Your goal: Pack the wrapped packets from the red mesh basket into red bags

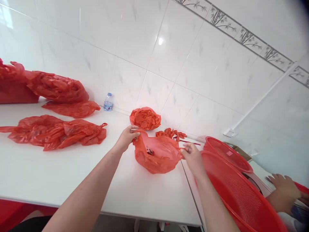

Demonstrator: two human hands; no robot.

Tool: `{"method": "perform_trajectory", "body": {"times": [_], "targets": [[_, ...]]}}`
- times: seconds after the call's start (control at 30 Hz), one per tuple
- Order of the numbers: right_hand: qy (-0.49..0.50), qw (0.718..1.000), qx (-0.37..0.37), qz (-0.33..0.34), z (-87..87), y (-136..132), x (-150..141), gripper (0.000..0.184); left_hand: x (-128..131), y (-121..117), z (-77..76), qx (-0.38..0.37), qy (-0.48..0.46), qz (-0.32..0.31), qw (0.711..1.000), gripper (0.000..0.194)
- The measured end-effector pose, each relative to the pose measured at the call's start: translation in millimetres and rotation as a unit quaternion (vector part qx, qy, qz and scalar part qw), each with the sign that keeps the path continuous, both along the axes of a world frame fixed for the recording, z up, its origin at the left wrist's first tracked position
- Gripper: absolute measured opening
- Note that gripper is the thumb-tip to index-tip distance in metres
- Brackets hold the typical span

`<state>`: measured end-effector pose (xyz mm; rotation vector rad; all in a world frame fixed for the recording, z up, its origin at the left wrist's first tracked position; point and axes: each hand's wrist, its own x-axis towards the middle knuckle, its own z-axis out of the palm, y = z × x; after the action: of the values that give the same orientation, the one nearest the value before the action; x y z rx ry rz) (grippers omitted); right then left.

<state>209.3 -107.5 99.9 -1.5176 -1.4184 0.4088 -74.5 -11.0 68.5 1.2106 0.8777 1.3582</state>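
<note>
A thin red plastic bag hangs spread between my two hands above the white table. My left hand pinches its rim at the left, and my right hand grips the opposite edge. The mouth of the bag gapes toward me. Inside lies a small dark red and white item, too small to name. Just behind the bag sit a bunched red plastic bag and some crumpled red scraps.
Several red bags lie heaped at the left, near a small water bottle by the tiled wall. At right stand a large red plastic basket and another red basket. Another person's hand is at the far right.
</note>
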Motion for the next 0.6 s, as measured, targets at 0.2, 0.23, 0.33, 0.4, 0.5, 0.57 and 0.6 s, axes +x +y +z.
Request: {"method": "perform_trajectory", "body": {"times": [0.2,0.23,0.33,0.4,0.5,0.57,0.6], "targets": [[0.127,0.978,0.163,-0.036,52.1,-20,21,0.032,30,4,90.7,0.136,0.095,0.129,0.978,0.036],[0.122,0.974,0.184,-0.048,55.1,-23,24,0.030,32,2,104.1,0.162,0.123,0.157,0.967,0.036],[0.119,0.975,0.179,-0.064,50.0,-26,27,0.026,35,-11,133.1,0.206,0.180,0.170,0.947,0.036],[0.112,0.982,0.140,-0.066,35.5,-27,26,0.028,34,-24,140.5,0.225,0.222,0.132,0.939,0.035],[0.095,0.986,0.115,-0.072,2.0,-28,23,0.042,22,-43,131.3,0.244,0.307,0.133,0.910,0.040],[0.117,0.985,0.111,-0.065,-23.7,-26,22,0.057,6,-52,110.7,0.235,0.330,0.189,0.894,0.047],[0.139,0.984,0.102,-0.053,-36.3,-24,23,0.064,-3,-54,95.9,0.225,0.327,0.214,0.893,0.048]]}}
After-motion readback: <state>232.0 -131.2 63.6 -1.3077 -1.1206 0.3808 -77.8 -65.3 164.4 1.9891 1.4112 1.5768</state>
